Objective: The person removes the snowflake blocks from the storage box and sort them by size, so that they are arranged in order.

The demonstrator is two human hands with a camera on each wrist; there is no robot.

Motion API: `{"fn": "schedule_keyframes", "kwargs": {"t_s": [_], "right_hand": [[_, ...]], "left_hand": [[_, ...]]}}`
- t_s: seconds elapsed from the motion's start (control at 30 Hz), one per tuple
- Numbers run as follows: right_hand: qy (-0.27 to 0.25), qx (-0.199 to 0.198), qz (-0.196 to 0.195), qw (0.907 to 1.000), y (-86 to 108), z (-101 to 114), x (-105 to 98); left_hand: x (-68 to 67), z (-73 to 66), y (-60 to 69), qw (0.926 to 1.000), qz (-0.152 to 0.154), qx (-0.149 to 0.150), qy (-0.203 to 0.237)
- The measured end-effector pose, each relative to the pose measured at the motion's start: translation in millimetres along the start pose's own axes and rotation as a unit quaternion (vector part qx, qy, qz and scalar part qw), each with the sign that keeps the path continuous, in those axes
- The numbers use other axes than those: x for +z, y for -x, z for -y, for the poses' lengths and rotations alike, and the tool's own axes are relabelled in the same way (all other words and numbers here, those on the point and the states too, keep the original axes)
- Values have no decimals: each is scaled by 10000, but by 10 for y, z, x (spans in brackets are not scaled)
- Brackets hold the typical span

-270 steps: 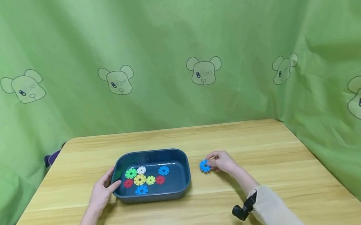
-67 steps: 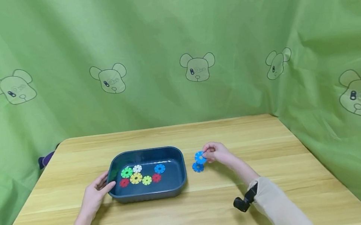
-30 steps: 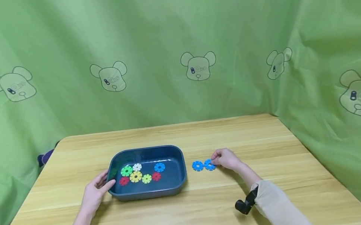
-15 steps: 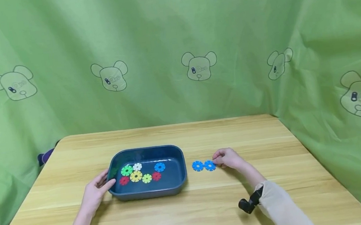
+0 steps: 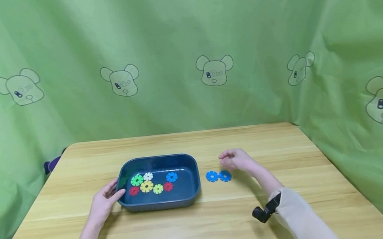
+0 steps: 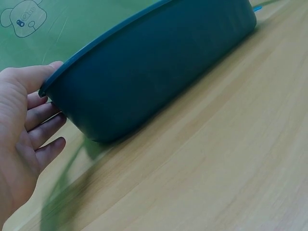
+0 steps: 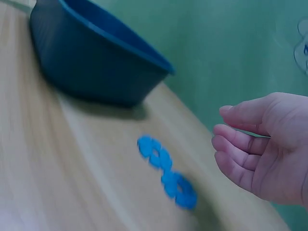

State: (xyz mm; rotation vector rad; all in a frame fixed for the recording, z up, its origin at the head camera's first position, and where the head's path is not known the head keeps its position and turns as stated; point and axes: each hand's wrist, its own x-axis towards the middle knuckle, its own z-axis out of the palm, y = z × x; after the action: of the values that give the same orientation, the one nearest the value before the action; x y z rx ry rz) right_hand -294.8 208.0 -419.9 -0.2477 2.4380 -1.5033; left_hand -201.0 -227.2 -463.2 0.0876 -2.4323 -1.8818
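Two blue discs (image 5: 215,176), 3 o'clock of tray (image 5: 160,205) | left hand (image 5: 103,202) gripping tray, 9 o'clock | right hand (image 5: 237,160) loosely curled, discs' 2 o'clock

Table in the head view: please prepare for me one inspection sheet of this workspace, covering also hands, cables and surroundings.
Surface: light wood-grained table.
Job's things: dark blue tray holding seven notched discs; two blue discs on the table, edges meeting.
Clutter: purple object beyond the left table edge, unclear.
Hands: left hand grips the tray's left rim; right hand holds nothing, near the two blue discs.
Cables: nothing seen.
Surroundings: green sheet printed with animal heads.
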Motion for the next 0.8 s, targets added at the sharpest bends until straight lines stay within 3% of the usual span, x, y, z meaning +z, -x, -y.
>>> {"fn": "schedule_keyframes", "kwargs": {"t_s": [0.5,0.8], "right_hand": [[-518,-528,404,9964,-196,761,533],[-591,-556,588,9950,-337,1009,999]], "left_hand": [[-1,10,-8,10000,19,34,2],[0,-3,-7,10000,79,-50,32]]}}
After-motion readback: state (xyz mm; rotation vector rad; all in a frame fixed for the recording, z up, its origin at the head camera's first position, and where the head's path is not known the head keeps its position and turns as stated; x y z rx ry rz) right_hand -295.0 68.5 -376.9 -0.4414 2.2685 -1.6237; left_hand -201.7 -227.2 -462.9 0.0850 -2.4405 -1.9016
